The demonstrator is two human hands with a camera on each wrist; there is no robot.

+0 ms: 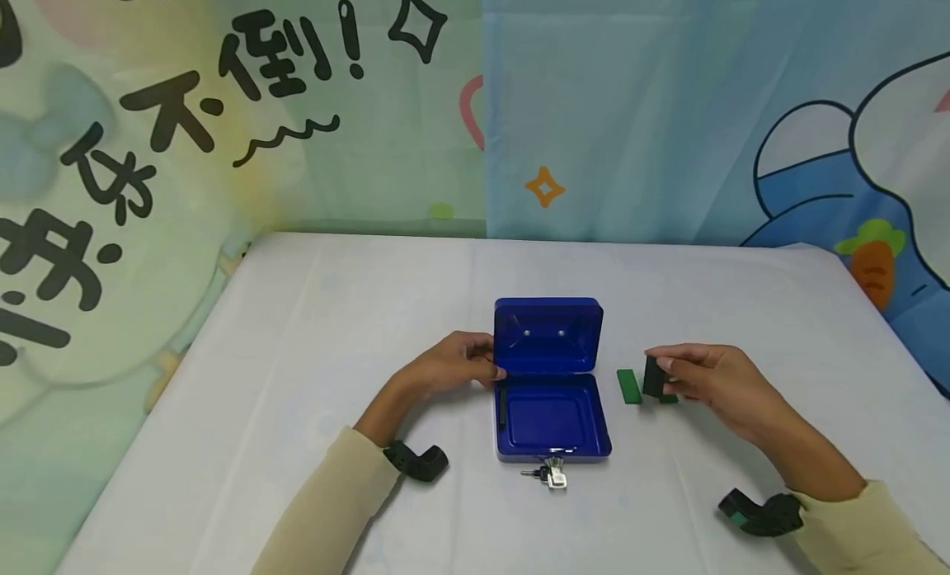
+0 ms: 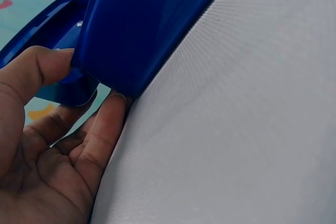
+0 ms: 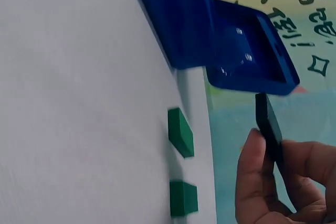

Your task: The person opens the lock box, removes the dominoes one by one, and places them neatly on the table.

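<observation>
A blue metal cash box (image 1: 552,418) stands with its lid (image 1: 547,336) raised; a key (image 1: 533,473) sits in the lock at its front. My left hand (image 1: 453,365) holds the box's left rear corner, thumb at the rim and fingers against the outside, as the left wrist view shows. Inside, along the left wall, stands a thin dark block (image 1: 502,407). Right of the box my right hand (image 1: 716,389) pinches a dark green rectangular block (image 3: 269,124) between thumb and fingers, raised off the table. Below it are two green blocks, one nearer the box (image 1: 628,387) and one partly hidden (image 1: 669,399).
A white cloth covers the table (image 1: 334,311). Behind it hangs a printed backdrop (image 1: 631,105) with large characters and cartoon shapes. Black wrist cameras are strapped to the left wrist (image 1: 417,461) and the right wrist (image 1: 763,513).
</observation>
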